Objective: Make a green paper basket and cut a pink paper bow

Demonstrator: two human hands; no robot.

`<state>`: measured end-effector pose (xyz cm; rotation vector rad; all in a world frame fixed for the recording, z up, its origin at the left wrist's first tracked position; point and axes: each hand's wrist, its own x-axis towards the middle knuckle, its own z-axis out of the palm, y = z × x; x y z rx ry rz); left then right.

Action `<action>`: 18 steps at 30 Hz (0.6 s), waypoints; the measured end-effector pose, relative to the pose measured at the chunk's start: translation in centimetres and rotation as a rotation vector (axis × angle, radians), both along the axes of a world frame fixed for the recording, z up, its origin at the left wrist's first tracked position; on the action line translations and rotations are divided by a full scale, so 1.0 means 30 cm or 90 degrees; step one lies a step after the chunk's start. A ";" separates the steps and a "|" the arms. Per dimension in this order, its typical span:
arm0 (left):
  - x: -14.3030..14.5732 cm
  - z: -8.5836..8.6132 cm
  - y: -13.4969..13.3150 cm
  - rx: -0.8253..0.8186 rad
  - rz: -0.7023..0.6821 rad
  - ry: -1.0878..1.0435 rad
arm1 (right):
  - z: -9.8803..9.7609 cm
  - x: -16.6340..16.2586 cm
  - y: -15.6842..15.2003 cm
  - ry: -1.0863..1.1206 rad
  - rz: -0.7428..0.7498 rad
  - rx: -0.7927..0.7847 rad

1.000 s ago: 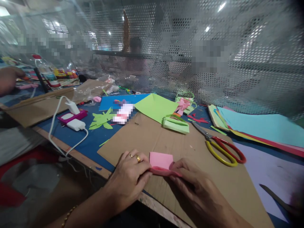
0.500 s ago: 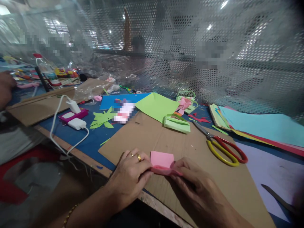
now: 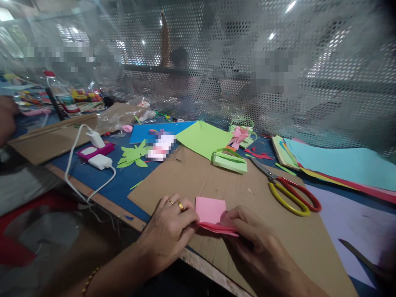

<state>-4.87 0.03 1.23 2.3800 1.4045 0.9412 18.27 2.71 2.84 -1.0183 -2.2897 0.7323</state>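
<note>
A folded pink paper [image 3: 210,209] is held between my two hands, just above the brown cardboard sheet [image 3: 185,177]. My left hand [image 3: 173,220], with rings on its fingers, pinches the paper's left edge. At its right end my right hand [image 3: 250,231] grips the folded layers between thumb and fingers. The near edge shows a darker pink fold, while a flat panel stands up behind it. Beyond the hands lies a small light-green paper bag [image 3: 230,161] with a handle. Scissors [image 3: 289,192] with red and yellow handles rest to the right.
Green paper [image 3: 204,138], leaf cutouts [image 3: 133,156] and a purple power adapter [image 3: 95,152] with white chargers lie left and behind. Coloured sheets [image 3: 340,161] are stacked at right, near a dark blade [image 3: 360,253]. A bottle [image 3: 64,97] stands far left, near another person's hand [image 3: 8,117].
The pink paper's near fold is pressed flatter, and its back panel shows more fully. Both hands keep nearly the same place.
</note>
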 end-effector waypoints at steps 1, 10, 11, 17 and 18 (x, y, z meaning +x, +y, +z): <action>-0.002 0.002 0.000 0.000 -0.004 0.000 | -0.002 0.001 0.000 0.002 0.003 0.007; -0.014 0.002 -0.010 0.026 -0.038 -0.002 | -0.013 0.023 0.009 0.009 0.013 0.000; -0.014 0.002 -0.010 0.028 -0.037 0.004 | -0.009 0.026 0.011 0.006 0.012 -0.018; -0.014 0.002 -0.009 0.039 -0.039 0.024 | 0.000 0.043 0.016 -0.023 0.021 -0.041; -0.014 0.004 -0.010 0.042 -0.041 0.029 | -0.003 0.045 0.015 -0.025 0.019 -0.042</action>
